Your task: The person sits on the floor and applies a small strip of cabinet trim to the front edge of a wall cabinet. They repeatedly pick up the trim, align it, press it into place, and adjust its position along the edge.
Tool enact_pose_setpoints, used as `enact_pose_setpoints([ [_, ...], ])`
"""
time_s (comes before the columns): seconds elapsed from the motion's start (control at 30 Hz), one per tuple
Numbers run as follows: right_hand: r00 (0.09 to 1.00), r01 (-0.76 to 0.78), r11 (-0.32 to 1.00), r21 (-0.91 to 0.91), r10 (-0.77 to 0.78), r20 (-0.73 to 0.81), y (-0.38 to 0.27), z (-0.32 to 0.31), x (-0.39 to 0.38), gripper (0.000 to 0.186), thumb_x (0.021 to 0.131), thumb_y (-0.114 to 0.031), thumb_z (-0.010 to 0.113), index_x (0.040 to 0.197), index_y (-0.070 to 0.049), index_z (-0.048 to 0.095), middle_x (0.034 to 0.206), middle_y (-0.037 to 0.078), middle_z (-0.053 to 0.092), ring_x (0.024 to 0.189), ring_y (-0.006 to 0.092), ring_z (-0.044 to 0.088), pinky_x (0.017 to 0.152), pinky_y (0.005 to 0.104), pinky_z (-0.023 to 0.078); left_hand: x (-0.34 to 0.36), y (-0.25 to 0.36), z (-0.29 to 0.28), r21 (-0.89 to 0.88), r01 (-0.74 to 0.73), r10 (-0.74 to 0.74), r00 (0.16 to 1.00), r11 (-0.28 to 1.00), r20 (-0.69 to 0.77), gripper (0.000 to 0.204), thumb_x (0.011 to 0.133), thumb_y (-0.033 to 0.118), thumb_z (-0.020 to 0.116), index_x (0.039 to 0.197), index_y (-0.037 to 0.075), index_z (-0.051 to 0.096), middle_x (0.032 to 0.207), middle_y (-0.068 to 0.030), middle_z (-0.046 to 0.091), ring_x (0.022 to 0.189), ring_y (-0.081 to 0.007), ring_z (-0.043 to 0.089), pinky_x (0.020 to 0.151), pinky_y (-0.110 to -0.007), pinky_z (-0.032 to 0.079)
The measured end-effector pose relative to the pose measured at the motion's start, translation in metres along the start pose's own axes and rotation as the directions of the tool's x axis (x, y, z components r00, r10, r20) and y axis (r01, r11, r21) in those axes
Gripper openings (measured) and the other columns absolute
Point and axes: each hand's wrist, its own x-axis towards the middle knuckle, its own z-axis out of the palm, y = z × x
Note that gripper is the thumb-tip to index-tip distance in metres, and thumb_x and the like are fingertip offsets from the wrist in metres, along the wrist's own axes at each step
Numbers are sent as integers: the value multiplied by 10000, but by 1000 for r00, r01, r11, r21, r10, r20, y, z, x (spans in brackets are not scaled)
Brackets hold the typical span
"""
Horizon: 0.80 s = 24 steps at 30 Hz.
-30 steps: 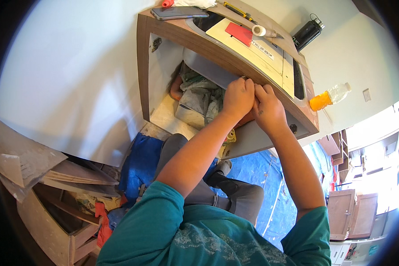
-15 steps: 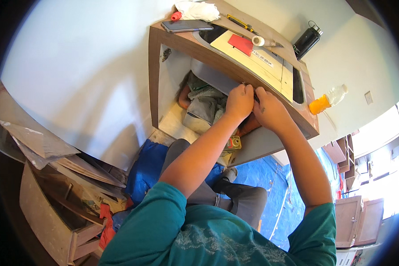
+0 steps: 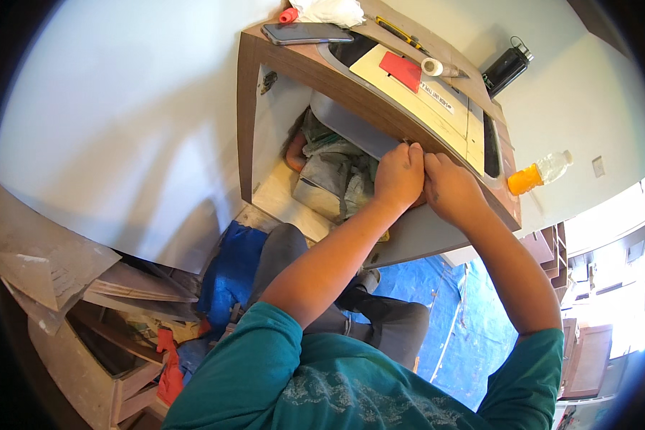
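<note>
Although the view had shifted, the left hand and right hand stayed close together at the cabinet front edge, just right of its middle, so work remained there; both were curled, but what they gripped, if anything, could not be told.

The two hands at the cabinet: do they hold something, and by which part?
It cannot be told: at the cabinet's front edge, the backs of the left hand and right hand hide any hold.

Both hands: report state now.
Left hand: curled closed at the cabinet front; anything held is hidden.
Right hand: curled closed beside the left; anything held is hidden.
</note>
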Motion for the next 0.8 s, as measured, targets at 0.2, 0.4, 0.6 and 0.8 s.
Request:
enact_pose_setpoints([
  [0.2,997,45,998,38,-43,-58,8,5,-15,241,926,-167,610,1133,-52,564,989,166,629,781,394,686,667,492,573,-12,-1,8,-19,-57,57,998,998,-33,442,1034,297,497,806,-62,620,839,-320,652,842,-515,628,767,-552,491],
  [0.4,992,74,997,2,-73,-103,8,10,-7,261,917,-179,632,1138,-55,570,980,159,619,765,375,686,654,470,579,-7,-9,10,-11,-94,93,993,996,-66,408,1036,276,490,824,-48,620,835,-301,655,825,-499,630,774,-555,498],
  [0.6,988,82,997,-4,-82,-130,10,18,-3,247,914,-178,636,1122,-56,582,953,156,619,740,373,684,642,466,579,-4,-11,8,-29,-155,151,983,988,-100,407,1033,265,490,810,-50,619,822,-303,650,807,-502,624,766,-557,498],
  [0.8,992,64,997,31,-60,-115,2,10,2,209,917,-170,632,1099,-70,607,938,160,627,740,381,686,655,477,579,0,-9,3,-6,-107,106,989,994,-103,423,1030,260,484,785,-56,620,814,-306,653,814,-511,624,760,-555,497],
])
